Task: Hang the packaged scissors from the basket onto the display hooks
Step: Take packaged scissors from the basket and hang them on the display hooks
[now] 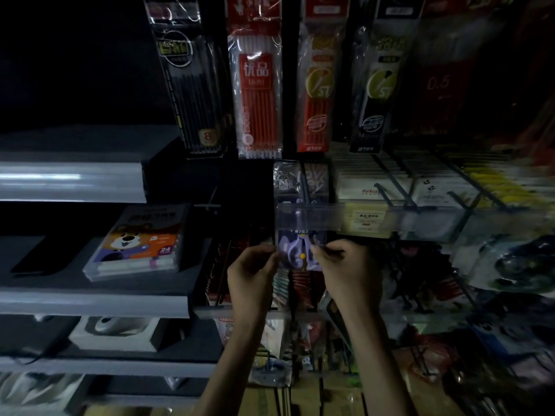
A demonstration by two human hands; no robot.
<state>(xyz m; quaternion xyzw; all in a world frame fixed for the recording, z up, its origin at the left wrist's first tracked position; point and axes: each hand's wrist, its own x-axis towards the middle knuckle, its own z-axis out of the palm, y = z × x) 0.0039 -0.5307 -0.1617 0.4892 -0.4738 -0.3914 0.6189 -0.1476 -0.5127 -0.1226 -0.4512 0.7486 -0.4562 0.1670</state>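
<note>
My left hand (250,274) pinches the left edge of the purple scissors pack (300,254) and my right hand (345,265) pinches its right edge, just under the clear price strip (309,218). A marker box (141,238) lies near the front edge of the shelf (90,301).

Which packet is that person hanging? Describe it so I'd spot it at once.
Find the tall red-and-white pen pack hanging up top, then drop to the clear label strip below it. Just under that, the left hand and right hand pinch the scissors pack: purple handles, yellow pivot dot, the only pack being held.
</note>
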